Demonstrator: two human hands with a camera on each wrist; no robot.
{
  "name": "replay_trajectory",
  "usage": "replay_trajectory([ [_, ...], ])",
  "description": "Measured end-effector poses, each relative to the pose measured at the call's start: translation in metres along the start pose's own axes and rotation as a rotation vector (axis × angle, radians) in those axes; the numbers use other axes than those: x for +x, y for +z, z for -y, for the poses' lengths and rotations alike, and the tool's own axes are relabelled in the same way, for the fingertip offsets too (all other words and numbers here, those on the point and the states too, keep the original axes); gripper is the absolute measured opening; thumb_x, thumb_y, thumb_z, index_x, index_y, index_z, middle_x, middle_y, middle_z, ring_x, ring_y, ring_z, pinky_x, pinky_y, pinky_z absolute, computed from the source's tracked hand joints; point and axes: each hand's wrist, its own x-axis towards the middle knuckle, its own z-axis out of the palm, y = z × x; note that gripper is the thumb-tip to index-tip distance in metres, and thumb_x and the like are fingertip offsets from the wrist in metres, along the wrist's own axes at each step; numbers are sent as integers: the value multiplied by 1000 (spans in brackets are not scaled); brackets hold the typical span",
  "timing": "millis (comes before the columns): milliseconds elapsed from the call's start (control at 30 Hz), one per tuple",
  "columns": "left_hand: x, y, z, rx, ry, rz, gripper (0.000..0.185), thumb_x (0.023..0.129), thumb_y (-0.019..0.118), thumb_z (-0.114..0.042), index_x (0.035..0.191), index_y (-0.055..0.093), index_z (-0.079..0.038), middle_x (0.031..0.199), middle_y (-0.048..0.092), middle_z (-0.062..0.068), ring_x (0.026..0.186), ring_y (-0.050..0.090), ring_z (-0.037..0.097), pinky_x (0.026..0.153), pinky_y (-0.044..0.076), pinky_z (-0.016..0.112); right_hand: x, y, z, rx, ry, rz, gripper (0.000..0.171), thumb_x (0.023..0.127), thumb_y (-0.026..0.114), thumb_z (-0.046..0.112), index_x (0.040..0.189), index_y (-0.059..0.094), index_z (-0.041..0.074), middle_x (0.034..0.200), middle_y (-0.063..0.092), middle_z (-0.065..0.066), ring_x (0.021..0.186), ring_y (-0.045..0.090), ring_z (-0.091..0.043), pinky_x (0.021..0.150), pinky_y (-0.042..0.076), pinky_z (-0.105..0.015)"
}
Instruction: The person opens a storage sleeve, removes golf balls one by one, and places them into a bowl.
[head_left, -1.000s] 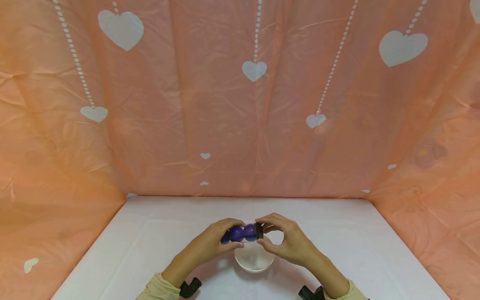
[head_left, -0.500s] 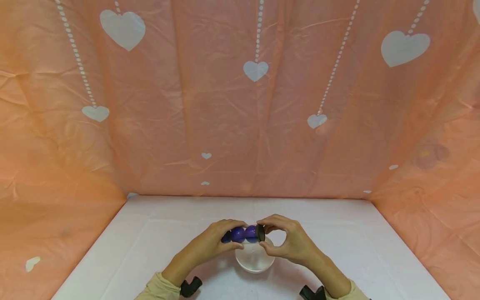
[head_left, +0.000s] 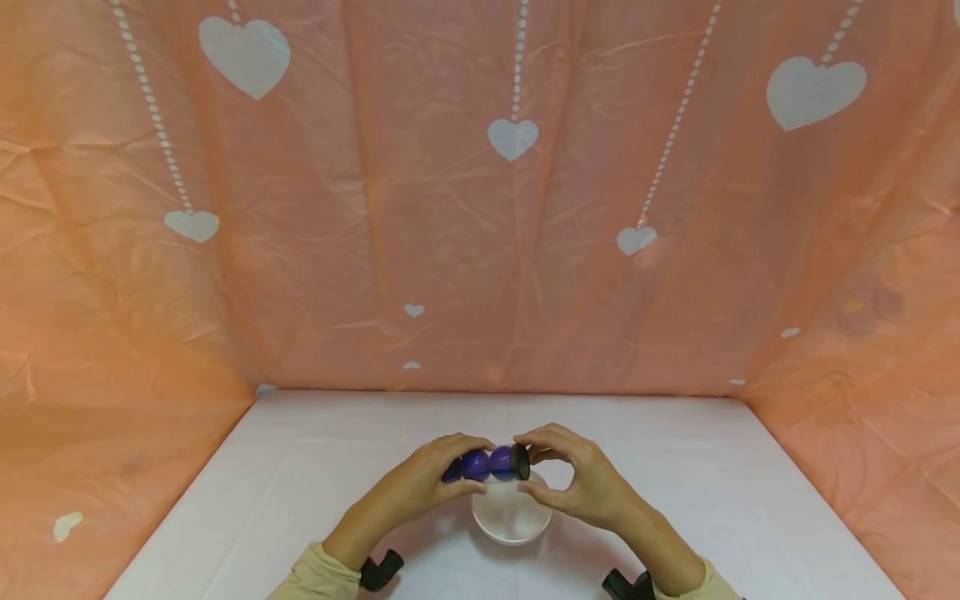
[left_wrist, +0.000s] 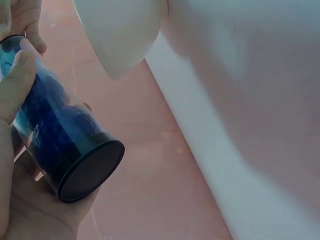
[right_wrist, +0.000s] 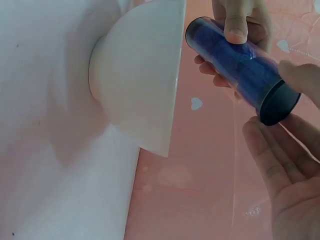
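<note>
A clear tube with blue-purple balls inside and black ends is held level above the white bowl in the head view. My left hand grips its left part, thumb in front and fingers behind. At the other end, my right hand pinches the black cap between thumb and fingertips. That cap sits on the tube's end in the right wrist view. The left wrist view shows the opposite black end near my left palm, with balls pressed against the clear wall.
The bowl stands upright on a white-covered table, close below both hands. An orange curtain with white hearts encloses the table at the back and sides. Black wrist devices sit at both cuffs.
The tube has turned slightly, so more of the right cap's end face shows in the head view. Both hands keep their hold with only small shifts.
</note>
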Motion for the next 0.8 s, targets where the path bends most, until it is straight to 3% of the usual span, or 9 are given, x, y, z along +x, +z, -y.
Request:
replay_trajectory([
  [133, 0, 2, 0, 15, 0, -8, 53, 103, 71, -41, 148, 60, -16, 133, 70, 3, 122, 67, 23, 104, 58, 48, 0, 1, 1, -32, 22, -22, 53, 86, 91, 5, 135, 70, 9, 119, 73, 0, 102, 75, -15, 91, 64, -33],
  [333, 2, 6, -1, 35, 2, -42, 53, 102, 72, -40, 147, 60, -14, 133, 70, 5, 122, 68, 25, 103, 58, 50, 0, 2, 0, -103, -19, -51, 49, 90, 89, 8, 135, 69, 8, 122, 72, -3, 101, 74, -15, 93, 63, -33],
  [800, 5, 12, -3, 23, 20, -124, 48, 98, 79, -30, 141, 65, -12, 130, 72, 4, 120, 69, 24, 104, 58, 48, -1, 2, -2, -120, -24, -77, 49, 88, 90, 7, 131, 68, 6, 122, 72, -3, 101, 74, -15, 93, 62, -30],
])
